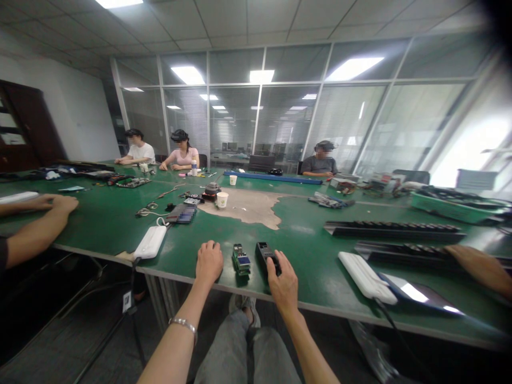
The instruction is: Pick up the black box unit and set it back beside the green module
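Observation:
My left hand (208, 262) rests palm down on the near edge of the green table (312, 250), its fingers curled under and nothing visible in them. Just to its right lies a small green circuit board with a blue part (241, 260). My right hand (283, 277) lies on the table edge with its fingers closed around the near end of a small black device (264, 252). A metal bracelet sits on my left wrist.
A white power bank (151, 241) lies at left, another white pack (366, 277) and a dark tablet (420, 292) at right. Black ridged trays (394, 230), paper cups (222, 199) and parts lie further in. Co-workers' arms (36, 224) reach in at both sides; three people sit at the far side.

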{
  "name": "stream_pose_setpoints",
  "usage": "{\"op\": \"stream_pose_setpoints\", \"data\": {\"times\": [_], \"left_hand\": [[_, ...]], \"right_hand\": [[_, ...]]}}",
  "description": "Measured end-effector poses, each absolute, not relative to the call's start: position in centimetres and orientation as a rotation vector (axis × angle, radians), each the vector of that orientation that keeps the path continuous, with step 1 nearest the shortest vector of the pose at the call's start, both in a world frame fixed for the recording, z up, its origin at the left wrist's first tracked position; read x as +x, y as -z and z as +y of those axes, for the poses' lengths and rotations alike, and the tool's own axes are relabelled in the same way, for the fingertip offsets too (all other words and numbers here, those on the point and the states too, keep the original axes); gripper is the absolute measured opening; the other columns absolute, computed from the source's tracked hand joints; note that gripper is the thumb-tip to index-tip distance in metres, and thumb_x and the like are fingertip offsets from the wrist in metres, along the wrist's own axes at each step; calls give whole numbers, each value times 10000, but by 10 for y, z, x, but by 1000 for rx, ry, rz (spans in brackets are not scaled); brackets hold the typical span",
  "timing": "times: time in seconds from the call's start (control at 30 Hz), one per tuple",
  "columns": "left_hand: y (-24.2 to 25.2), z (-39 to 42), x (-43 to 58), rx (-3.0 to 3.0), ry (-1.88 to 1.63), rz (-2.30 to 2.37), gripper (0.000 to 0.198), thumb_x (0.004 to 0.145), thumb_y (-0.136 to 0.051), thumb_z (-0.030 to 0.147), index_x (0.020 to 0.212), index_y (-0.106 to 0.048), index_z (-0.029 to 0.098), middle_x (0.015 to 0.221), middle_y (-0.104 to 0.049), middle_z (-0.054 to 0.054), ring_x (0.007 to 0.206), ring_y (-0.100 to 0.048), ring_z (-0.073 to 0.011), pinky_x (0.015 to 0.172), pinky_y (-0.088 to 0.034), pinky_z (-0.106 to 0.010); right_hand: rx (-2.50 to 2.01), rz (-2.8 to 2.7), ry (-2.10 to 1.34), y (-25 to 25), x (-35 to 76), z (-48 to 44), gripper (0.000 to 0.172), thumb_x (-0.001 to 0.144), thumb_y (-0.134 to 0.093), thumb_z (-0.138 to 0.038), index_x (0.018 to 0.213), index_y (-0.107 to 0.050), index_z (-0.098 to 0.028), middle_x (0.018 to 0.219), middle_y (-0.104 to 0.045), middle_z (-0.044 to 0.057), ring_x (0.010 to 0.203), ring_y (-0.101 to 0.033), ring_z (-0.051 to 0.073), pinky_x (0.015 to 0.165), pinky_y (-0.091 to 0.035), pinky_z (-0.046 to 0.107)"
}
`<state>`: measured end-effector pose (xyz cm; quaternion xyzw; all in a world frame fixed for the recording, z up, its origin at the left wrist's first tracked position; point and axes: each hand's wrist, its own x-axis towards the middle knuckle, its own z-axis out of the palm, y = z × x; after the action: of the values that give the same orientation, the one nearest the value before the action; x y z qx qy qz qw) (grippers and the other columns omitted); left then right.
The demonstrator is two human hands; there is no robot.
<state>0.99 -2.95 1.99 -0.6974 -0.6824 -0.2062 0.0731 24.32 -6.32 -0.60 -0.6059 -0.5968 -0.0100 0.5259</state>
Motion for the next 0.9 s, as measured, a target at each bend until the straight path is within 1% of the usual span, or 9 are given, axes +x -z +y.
{"op": "stream_pose_setpoints", "data": {"times": [0.1, 0.47, 0.6, 0.7, 0.8, 0.9], "left_hand": [[-20, -29, 10, -2095, 617, -2061, 314, 974, -395, 258, 1185, -626, 227, 1234, -558, -113, 1137, -474, -247, 961, -399, -390], [-18, -29, 10, -2091, 613, -2038, 331, 975, -394, 262, 1224, -609, 226, 1240, -554, -117, 1142, -471, -253, 949, -403, -390], [-18, -28, 10, -2095, 606, -2056, 330, 971, -396, 254, 1218, -614, 229, 1247, -555, -113, 1144, -471, -252, 959, -400, -392], [-18, -28, 10, -2099, 614, -2057, 334, 973, -389, 249, 1214, -618, 231, 1238, -557, -113, 1149, -470, -251, 965, -399, -390], [-18, -28, 9, -2101, 629, -2048, 333, 977, -385, 253, 1212, -620, 227, 1231, -556, -117, 1150, -471, -251, 967, -398, -389], [-17, -28, 9, -2093, 632, -2035, 322, 977, -395, 257, 1208, -618, 227, 1230, -553, -113, 1137, -474, -251, 961, -402, -392]], "right_hand": [[-1438, -1419, 8, 6, 244, -63, 563, 958, -424, -524, 1273, -626, -103, 1340, -592, 198, 1272, -534, 285, 1085, -400, 473], [-1388, -1430, -52, 3, 245, -64, 579, 972, -374, -540, 1263, -635, -113, 1289, -635, 174, 1208, -584, 273, 1067, -425, 465], [-1406, -1464, -8, 6, 245, -64, 591, 931, -460, -546, 1310, -599, -114, 1305, -623, 178, 1212, -581, 284, 1056, -436, 472], [-1430, -1539, 16, 8, 244, -63, 605, 889, -533, -514, 1350, -567, -124, 1304, -626, 169, 1196, -592, 294, 1037, -451, 476], [-1472, -1561, -48, 5, 243, -62, 579, 894, -517, -484, 1341, -579, -121, 1277, -646, 162, 1173, -611, 297, 1021, -465, 468], [-1499, -1496, -107, -11, 237, -62, 574, 890, -517, -506, 1303, -612, -120, 1262, -657, 164, 1167, -621, 304, 1022, -467, 467]]}}
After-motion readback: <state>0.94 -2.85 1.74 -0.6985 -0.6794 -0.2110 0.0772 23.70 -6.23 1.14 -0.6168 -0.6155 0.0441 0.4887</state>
